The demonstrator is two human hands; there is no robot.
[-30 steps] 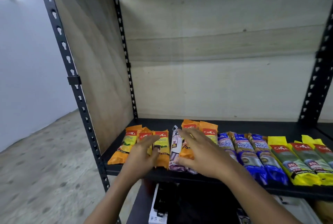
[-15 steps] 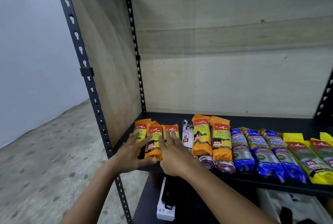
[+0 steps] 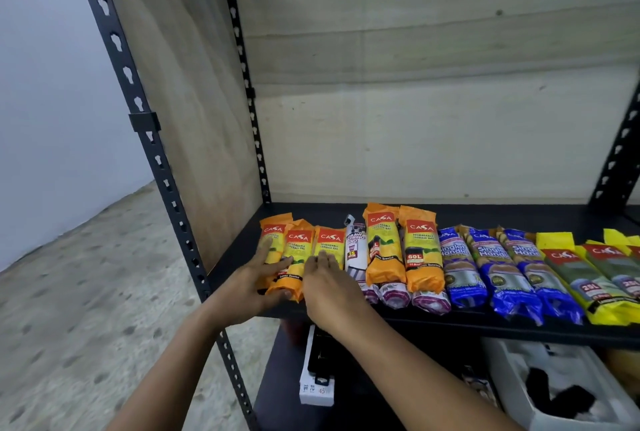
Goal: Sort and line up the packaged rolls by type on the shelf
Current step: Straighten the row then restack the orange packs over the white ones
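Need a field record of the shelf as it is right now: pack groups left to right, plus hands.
surface: black shelf, packs lying in one row
group 1: three small orange packs, far left
group 2: one white drawstring pack
group 3: two large orange packs, lying on purple-white rolls
group 4: three blue packs
group 5: yellow packs, far right, cut off by the frame
hands: left hand and right hand rest on group 1

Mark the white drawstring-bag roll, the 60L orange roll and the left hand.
white drawstring-bag roll [image 3: 355, 250]: head view, its label.
60L orange roll [image 3: 420, 250]: head view, middle of wrapper.
left hand [image 3: 251, 281]: head view, back of hand.
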